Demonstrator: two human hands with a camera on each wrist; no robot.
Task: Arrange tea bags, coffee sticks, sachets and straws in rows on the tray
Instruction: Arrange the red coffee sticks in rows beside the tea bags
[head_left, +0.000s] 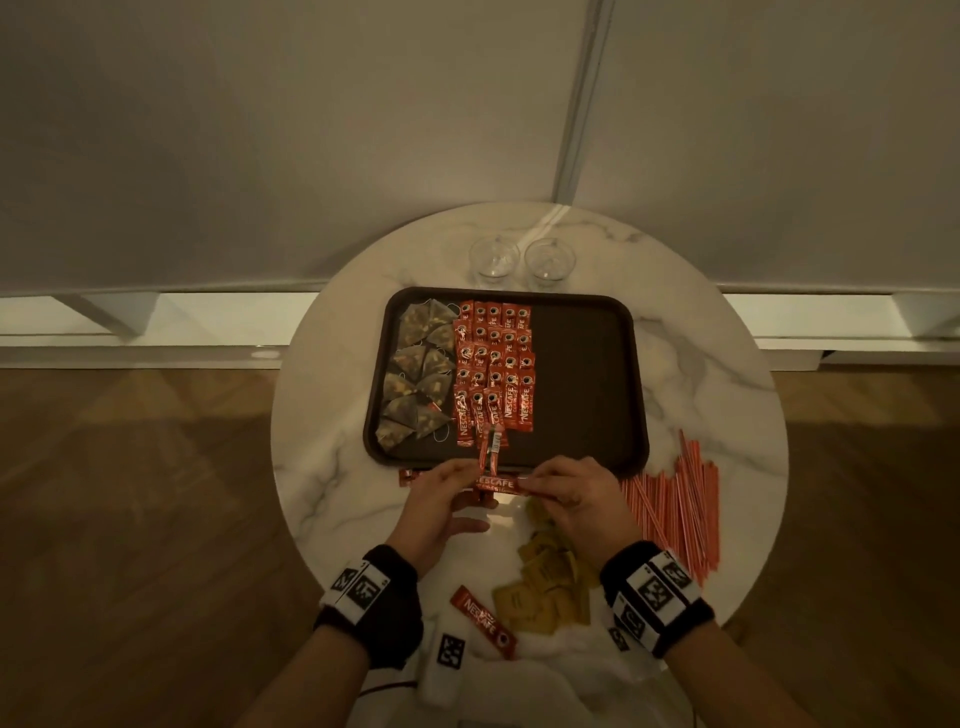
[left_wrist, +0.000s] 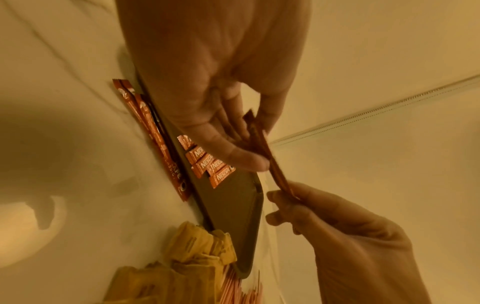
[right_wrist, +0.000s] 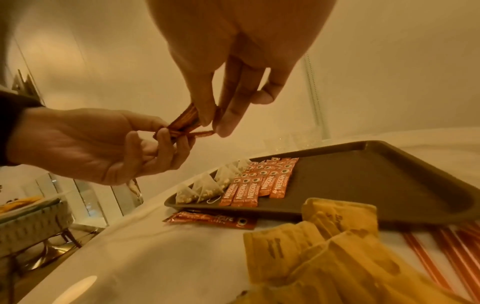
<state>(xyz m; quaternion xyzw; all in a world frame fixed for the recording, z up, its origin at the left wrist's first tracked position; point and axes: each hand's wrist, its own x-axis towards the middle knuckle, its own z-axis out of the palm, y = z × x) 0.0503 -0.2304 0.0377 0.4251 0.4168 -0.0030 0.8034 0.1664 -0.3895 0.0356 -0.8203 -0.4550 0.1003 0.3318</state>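
Marble table (head_left: 701, 374): tray (head_left: 587, 374) right half bare; both hands pinch coffee sticks (head_left: 496, 484).

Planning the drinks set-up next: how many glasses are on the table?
2. The left glass and the right glass stand side by side on the table, just beyond the far edge of the tray. No others show, and none seem hidden.

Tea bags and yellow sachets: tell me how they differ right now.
The tea bags are greyish mesh pyramids; the yellow sachets are flat paper squares. The tea bags lie in rows at the left end of the tray; the yellow sachets lie off it in a loose overlapping heap on the table, near the right hand. Neither hand touches either.
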